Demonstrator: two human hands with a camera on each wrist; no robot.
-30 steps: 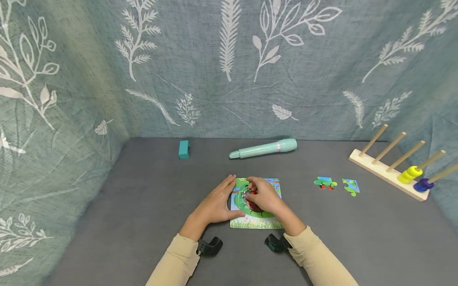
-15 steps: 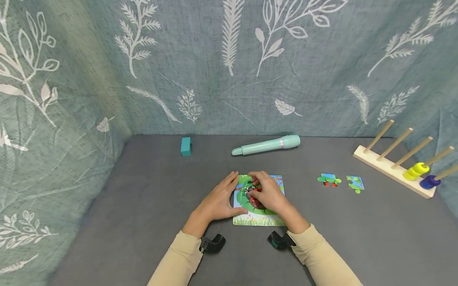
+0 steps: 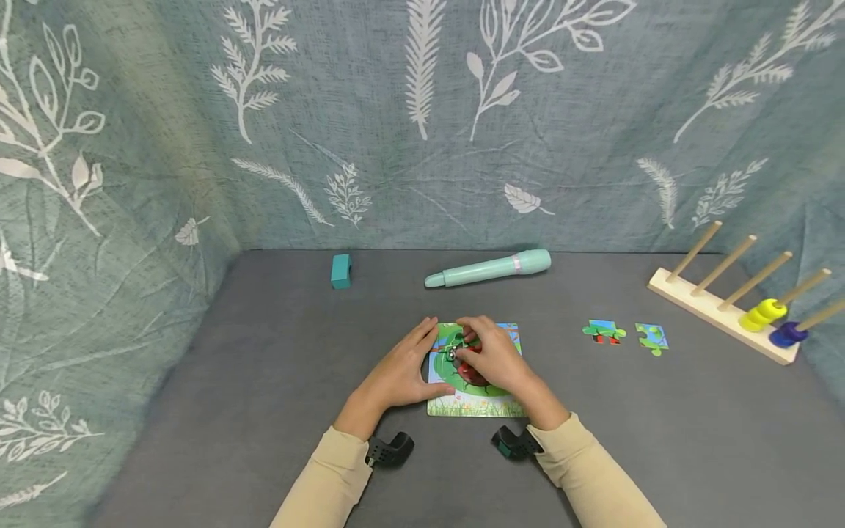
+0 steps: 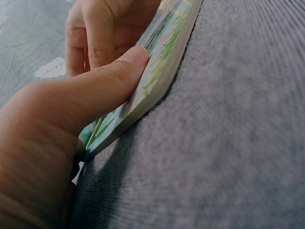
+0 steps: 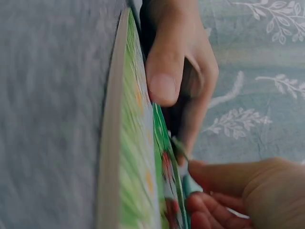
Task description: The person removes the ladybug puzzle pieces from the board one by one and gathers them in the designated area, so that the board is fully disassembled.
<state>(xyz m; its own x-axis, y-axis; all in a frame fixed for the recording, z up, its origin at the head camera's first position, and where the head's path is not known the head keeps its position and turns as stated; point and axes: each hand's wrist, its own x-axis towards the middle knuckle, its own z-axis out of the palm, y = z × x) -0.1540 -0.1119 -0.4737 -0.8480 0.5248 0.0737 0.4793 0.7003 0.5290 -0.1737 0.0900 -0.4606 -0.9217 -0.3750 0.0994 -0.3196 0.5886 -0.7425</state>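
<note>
A tray jigsaw puzzle (image 3: 472,408) with a ladybug on a green leaf lies flat on the dark grey tabletop. My left hand (image 3: 399,372) rests along its left side, fingers straight, with the thumb (image 4: 136,57) pressed on its face near the lower left. Over the ladybug's head, my right hand (image 3: 494,359) pinches a thin green puzzle piece (image 5: 178,144) between thumb and fingertips. In the right wrist view the piece stands at a slight tilt off the picture. The right hand covers the puzzle's upper right part.
Two loose puzzle pieces, one with red and black (image 3: 604,332) and one blue and green (image 3: 652,338), lie to the right. Behind them stands a wooden peg rack (image 3: 726,317) with yellow and blue beads. A mint pen-shaped toy (image 3: 485,270) and a teal block (image 3: 340,271) lie at the back.
The head view has shifted slightly. Both hands keep their places at the puzzle, the right fingers moving only a little with the piece over the ladybug's head.
</note>
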